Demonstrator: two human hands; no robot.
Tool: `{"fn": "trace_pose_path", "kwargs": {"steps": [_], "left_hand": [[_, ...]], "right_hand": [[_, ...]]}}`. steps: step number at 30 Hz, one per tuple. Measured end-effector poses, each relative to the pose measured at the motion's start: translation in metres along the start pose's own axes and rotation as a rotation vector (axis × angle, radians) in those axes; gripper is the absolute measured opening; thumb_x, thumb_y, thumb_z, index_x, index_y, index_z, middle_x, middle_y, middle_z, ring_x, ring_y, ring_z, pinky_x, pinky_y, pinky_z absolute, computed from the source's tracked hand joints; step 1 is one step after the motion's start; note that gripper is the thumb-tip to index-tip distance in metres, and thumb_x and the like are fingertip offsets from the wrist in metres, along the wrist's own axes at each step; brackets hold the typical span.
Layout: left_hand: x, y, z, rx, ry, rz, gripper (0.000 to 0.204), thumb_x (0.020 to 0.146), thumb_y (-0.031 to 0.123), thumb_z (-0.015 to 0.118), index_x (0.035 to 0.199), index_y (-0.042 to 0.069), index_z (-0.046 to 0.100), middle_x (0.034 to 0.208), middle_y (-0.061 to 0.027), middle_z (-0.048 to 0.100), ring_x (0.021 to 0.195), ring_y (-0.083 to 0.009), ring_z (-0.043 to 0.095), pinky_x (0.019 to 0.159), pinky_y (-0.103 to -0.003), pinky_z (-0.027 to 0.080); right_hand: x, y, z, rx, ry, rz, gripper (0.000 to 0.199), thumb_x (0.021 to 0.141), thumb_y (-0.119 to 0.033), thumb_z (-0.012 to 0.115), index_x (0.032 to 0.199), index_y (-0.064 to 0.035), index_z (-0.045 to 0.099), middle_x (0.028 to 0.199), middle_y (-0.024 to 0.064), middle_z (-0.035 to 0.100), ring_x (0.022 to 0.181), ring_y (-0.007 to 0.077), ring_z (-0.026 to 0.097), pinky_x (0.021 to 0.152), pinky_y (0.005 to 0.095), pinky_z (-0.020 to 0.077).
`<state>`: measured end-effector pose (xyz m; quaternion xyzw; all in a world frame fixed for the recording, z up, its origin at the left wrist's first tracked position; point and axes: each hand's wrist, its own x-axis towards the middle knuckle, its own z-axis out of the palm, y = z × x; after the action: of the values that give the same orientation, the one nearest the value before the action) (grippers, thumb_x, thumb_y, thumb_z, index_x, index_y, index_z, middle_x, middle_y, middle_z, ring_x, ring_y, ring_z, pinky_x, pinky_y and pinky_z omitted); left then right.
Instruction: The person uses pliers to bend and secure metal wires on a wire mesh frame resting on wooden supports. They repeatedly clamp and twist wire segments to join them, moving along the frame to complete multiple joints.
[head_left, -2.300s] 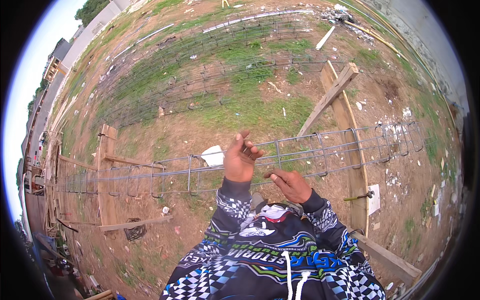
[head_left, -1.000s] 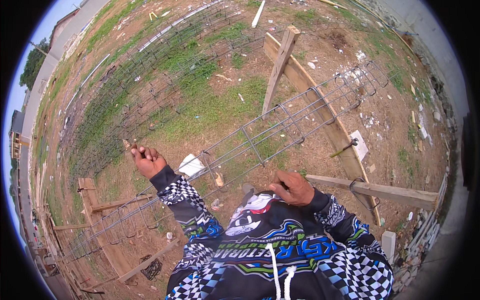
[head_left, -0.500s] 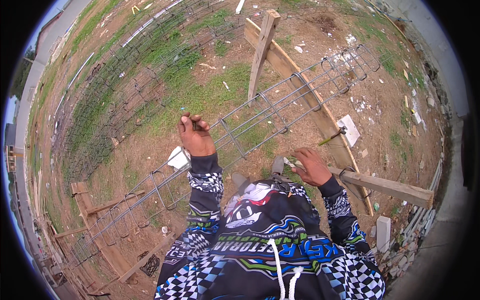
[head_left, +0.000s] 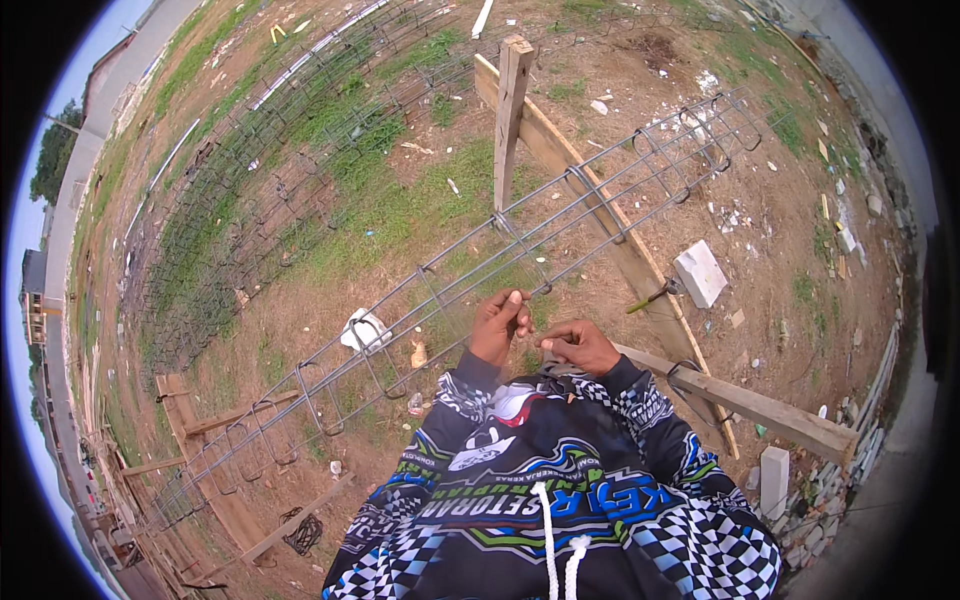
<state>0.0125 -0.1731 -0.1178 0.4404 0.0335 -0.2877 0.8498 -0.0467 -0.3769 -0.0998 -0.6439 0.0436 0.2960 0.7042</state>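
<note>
My left hand [head_left: 498, 328] and my right hand [head_left: 582, 346] are close together in front of my body, below the near side of a long rebar cage [head_left: 452, 290]. The fingertips of both are pinched. Whatever they hold is too thin or small to make out. The cage runs slantwise from lower left to upper right, with stirrups set along its long bars. Its right part lies across a wooden plank [head_left: 555, 150], its left part over a wooden support [head_left: 205, 470]. At the plank's edge sits a green-handled tool [head_left: 648, 298].
An upright wooden post [head_left: 510, 120] stands at the plank's far end. A wooden beam [head_left: 765, 395] juts out to the right. Beyond lie more rebar cages [head_left: 230, 190] on grass. A white block [head_left: 701, 275] and a coil of dark wire [head_left: 303, 533] are on the ground.
My left hand has come down and to the right, off the cage's side. My right hand has moved slightly left, so the two now nearly meet with fingers pinched.
</note>
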Motion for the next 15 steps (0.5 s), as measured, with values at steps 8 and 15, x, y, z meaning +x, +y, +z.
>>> {"fn": "trace_pose_path", "kwargs": {"steps": [8,15], "left_hand": [[0.124,-0.042,0.049,0.884,0.024,0.284,0.033,0.096,0.018,0.061,0.124,0.001,0.063,0.106,-0.0156,0.071,0.097,-0.0278,0.069,0.085,-0.038,0.055],[0.167,-0.048,0.066,1.28,0.201,-0.001,0.036,0.089,0.027,0.068,0.114,0.001,0.07,0.105,-0.0223,0.071,0.1,-0.0327,0.069,0.087,-0.039,0.052]], "right_hand": [[-0.009,0.072,-0.099,-0.063,0.669,-0.027,0.022,0.089,-0.016,0.067,0.095,0.0042,0.073,0.063,0.0004,0.061,0.055,0.0054,0.052,0.05,0.0252,0.0396],[0.046,0.073,-0.128,-0.493,0.826,-0.059,0.028,0.085,-0.024,0.065,0.099,-0.0011,0.074,0.066,0.0146,0.065,0.059,0.0242,0.063,0.058,0.0373,0.0478]]}}
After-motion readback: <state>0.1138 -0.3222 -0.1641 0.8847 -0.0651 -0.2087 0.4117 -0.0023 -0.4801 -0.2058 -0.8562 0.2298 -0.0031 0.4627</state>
